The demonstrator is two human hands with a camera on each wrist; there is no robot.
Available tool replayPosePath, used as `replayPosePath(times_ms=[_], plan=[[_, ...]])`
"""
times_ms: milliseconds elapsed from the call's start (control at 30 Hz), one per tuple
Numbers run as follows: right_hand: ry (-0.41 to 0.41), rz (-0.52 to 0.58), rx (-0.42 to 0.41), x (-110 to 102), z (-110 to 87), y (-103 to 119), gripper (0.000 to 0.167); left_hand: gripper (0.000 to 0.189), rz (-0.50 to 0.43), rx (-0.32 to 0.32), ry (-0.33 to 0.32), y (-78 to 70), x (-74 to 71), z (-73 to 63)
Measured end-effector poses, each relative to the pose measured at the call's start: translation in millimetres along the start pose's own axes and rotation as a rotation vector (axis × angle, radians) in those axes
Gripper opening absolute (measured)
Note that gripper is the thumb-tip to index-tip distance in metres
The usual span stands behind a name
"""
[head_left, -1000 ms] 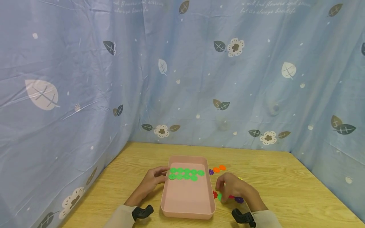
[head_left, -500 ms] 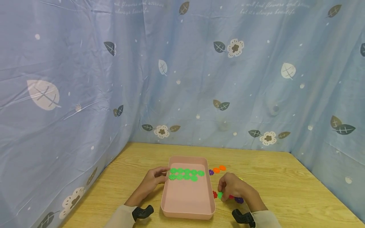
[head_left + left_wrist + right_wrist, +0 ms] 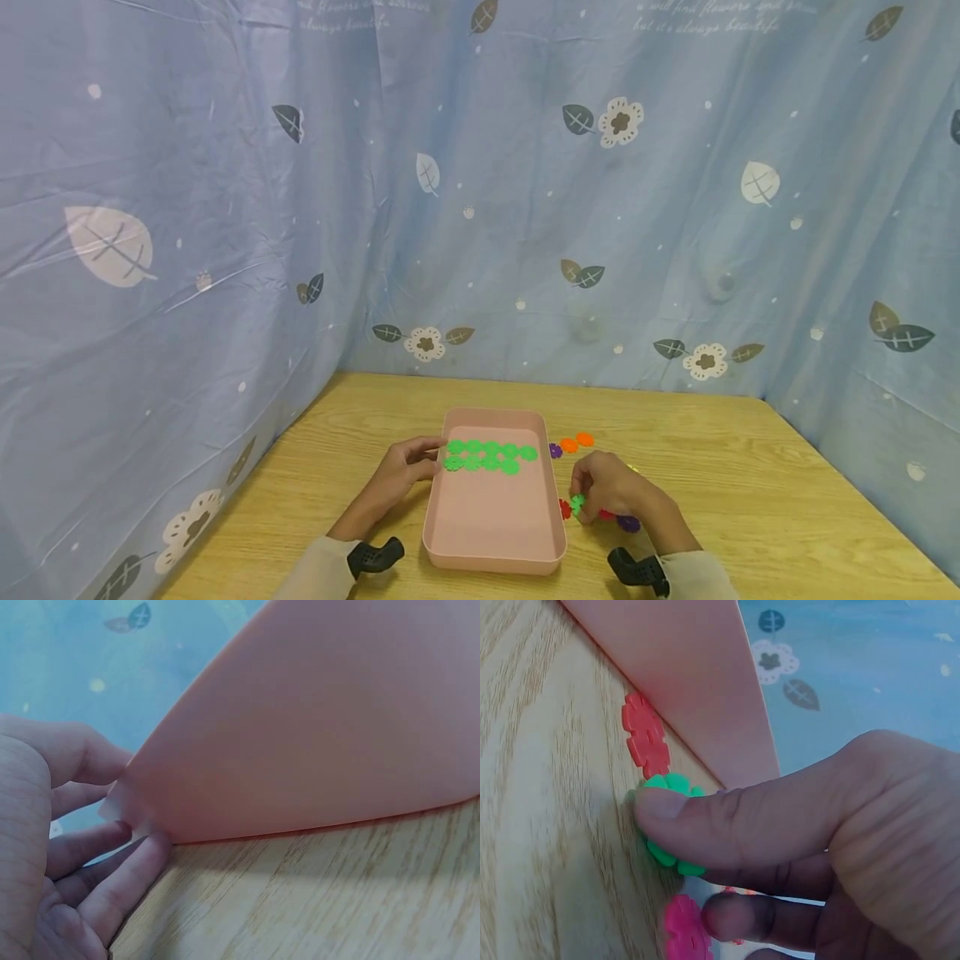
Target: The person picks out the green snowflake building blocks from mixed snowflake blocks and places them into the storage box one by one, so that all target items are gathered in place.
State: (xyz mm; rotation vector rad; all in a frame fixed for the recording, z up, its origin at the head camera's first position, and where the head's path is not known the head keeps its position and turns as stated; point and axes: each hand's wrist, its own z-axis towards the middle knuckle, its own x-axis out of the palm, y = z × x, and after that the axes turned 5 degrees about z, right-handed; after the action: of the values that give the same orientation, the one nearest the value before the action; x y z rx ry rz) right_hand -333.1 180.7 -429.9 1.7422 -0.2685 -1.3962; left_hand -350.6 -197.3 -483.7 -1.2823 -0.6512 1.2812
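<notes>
A pink tray (image 3: 495, 537) stands on the table with two rows of green flower-shaped plastic pieces (image 3: 491, 450) near its far end. My left hand (image 3: 397, 475) rests its fingertips against the tray's left wall, fingers loosely bent, and the wrist view shows them right at the rim and outer side. To the right of the tray, my right hand (image 3: 611, 486) pinches a green flower-shaped piece (image 3: 673, 782) between thumb and fingers, tilted up close over the table. Beside it lie a red flower piece (image 3: 646, 735) and a pink one (image 3: 686, 926).
Beyond the right hand, two orange pieces (image 3: 577, 442) and a purple piece (image 3: 555, 451) lie by the tray's right side. Another purple piece (image 3: 628, 523) sits beneath the right wrist. A yellow piece is mostly hidden behind that hand. A patterned blue curtain (image 3: 525, 208) encloses the table (image 3: 750, 483).
The green piece by my right hand lay low at the fingertips earlier; now it is tipped up and raised slightly in the pinch. My left hand and the tray have stayed in place.
</notes>
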Motion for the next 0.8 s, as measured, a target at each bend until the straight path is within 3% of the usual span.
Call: replayPosePath(times_ms=[333, 533, 667, 800], plan=[[0.012, 0.056, -0.124, -10.2, 0.9, 4.4, 0.012, 0.048, -0.006, 0.003, -0.008, -4.0, 0.7, 1.3], [0.013, 0.219, -0.177, -17.7, 0.6, 12.4, 0.004, 0.048, -0.001, 0.004, -0.006, -4.7, 0.7, 1.4], [-0.026, 0.285, -0.191, -20.2, -0.3, 24.2, 0.009, 0.048, -0.007, 0.002, 0.001, -4.0, 0.8, 1.2], [-0.102, 0.257, -0.176, -18.4, 0.4, 36.3, 0.009, 0.049, -0.023, -0.001, 0.016, -2.9, 0.3, 0.7]])
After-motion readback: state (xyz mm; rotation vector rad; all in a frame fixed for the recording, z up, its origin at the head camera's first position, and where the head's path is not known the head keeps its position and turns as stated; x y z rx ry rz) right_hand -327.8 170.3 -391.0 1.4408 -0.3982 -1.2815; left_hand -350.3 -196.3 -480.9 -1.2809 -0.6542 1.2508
